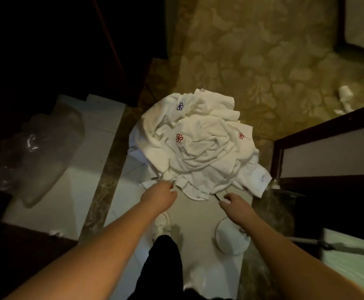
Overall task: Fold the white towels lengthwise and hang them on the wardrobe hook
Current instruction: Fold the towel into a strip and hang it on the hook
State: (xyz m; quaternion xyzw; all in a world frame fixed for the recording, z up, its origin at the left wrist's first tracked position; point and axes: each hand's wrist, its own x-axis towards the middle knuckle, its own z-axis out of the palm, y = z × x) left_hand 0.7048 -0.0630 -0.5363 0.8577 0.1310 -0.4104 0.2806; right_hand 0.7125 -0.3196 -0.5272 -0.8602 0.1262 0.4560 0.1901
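Head view, looking steeply down: pile of white towels (198, 146) lies crumpled on the floor, centre of frame, straddling the edge where pale tile (198, 215) meets patterned carpet (263, 61) on the far side. Towels unfolded, heaped over each other; red flower logo (179, 138) near pile's middle, a second red one (241, 135) to its right, a blue one (179, 106) at far left of pile. Left hand (160, 194) reaches to the near-left edge of the pile, fingers curled, tips at a towel hem; looks like a pinch on the cloth but blur makes it hard to be sure. Right hand (234, 201) hovers just near of the pile's near edge, fingers loosely curled, holding nothing visible, not touching cloth as far as can be told. Both forearms bare, coming in from the near corners. Between arms, near side: dark trouser leg (163, 260) w/ a pale shoe or slipper (161, 226) beyond it. Round white object (230, 237) on the tile under the right forearm; can't tell what it is. Left: clear plastic bag (38, 152) slumped on tile, dark furniture beyond. Brown marble strip (107, 178) runs diagonally between bag and towels. Right: dark wood frame (319, 131) w/ pale panel. Far right on carpet, small white roll (345, 94). Wardrobe hook not identifiable here.
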